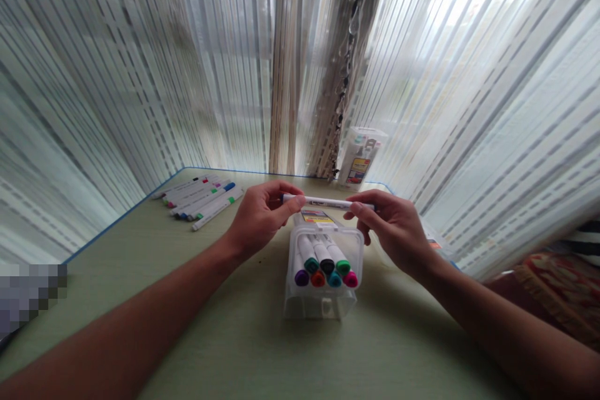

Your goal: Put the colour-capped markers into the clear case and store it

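Head camera: at the far left, a blurred patch covered something too indistinct to name at the edge of the counter (225, 344). Next to it, toward the back corner, a loose group of white markers (201, 197) lay side by side, their bands and ends showing blue, green, black, pink and purple. The left hand (265, 215) came next, its fingers pinching one end of a single white marker (328, 202) (dark blue at the tip). That marker was held nearly level in the air, above the back part of a clear case (323, 308). The case lay with its open end toward the camera, and seven coloured caps (327, 265) showed there: teal, black and green above; purple, orange, blue and pink below. Behind, a clear box (359, 165) with a label stood upright near the striped curtain (225, 56). The right hand (396, 225) gripped the marker's other end between thumb and fingers. Beyond it, partly hidden, lay a clear plastic piece (440, 239), and at the far right was a red patterned cloth (557, 281).
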A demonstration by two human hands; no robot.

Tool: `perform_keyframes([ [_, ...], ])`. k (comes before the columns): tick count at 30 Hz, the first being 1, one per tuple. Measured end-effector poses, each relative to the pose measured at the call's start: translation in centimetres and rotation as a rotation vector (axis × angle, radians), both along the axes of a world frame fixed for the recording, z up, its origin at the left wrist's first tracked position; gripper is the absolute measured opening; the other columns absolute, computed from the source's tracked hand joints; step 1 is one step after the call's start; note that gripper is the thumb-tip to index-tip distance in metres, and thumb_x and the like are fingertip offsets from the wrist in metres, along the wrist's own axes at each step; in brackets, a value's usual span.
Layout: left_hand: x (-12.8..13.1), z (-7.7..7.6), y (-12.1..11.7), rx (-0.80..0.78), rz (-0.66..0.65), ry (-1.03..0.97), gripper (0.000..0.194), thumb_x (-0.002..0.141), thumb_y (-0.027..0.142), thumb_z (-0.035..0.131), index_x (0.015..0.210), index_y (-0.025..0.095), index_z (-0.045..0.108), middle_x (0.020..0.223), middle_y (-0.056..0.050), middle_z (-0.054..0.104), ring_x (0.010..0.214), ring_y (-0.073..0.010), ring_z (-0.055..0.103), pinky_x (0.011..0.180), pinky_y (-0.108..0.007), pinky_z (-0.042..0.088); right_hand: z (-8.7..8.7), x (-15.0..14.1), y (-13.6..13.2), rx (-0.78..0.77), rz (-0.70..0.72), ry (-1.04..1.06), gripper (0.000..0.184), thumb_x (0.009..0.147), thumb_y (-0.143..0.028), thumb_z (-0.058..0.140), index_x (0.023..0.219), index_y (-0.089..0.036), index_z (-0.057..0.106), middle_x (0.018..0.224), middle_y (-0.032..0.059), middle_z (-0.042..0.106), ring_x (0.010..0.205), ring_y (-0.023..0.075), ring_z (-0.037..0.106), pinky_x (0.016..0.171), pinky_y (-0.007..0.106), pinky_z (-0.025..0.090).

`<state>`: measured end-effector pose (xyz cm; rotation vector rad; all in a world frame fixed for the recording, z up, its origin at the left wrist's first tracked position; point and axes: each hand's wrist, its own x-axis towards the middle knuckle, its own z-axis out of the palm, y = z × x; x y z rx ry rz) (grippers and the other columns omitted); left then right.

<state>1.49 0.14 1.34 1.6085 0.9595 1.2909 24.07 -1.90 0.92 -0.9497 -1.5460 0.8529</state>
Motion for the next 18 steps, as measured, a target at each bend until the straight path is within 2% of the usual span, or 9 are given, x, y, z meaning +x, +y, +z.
perform_keyframes([
  [5, -0.07, -0.05, 0.02, -0.021, -0.008, -0.008, 0.025, 0.074, 0.033, 0.074, 0.085, 0.011, 0.069, 0.055, 0.002, 0.056, 0.047, -0.0075, 0.046, 0.044, -0.019, 0.034, -0.07, 0.02, 0.2, -0.022, 0.009, 0.04, 0.023, 0.082, -0.036, 0.071, 0.091, -0.015, 0.069, 0.071, 0.0033, 0.069, 0.041, 0.0088, 0.054, 0.035, 0.022, 0.043],
  [12, -0.29, -0.3, 0.18, -0.05, -0.038, -0.088, 0.027, 0.07, 0.029, 0.077, 0.089, 0.011, 0.072, 0.059, 0.001, 0.06, 0.049, -0.0071, 0.047, 0.046, -0.02, 0.037, 0.01, -0.03, 0.31, -0.05, -0.001, 0.072, 0.026, 0.074, -0.034, 0.08, 0.09, -0.016, 0.071, 0.066, 0.0012, 0.067, 0.04, 0.009, 0.054, 0.034, 0.022, 0.042],
  [18, -0.34, -0.26, 0.29, -0.081, -0.07, -0.138, 0.028, 0.07, 0.027, 0.077, 0.092, 0.011, 0.073, 0.06, 0.002, 0.06, 0.05, -0.0069, 0.047, 0.047, -0.021, 0.037, -0.33, 0.36, 0.64, -0.099, 0.054, 0.148, 0.026, 0.076, -0.034, 0.078, 0.094, -0.016, 0.071, 0.072, 0.0031, 0.069, 0.041, 0.008, 0.054, 0.035, 0.021, 0.043],
])
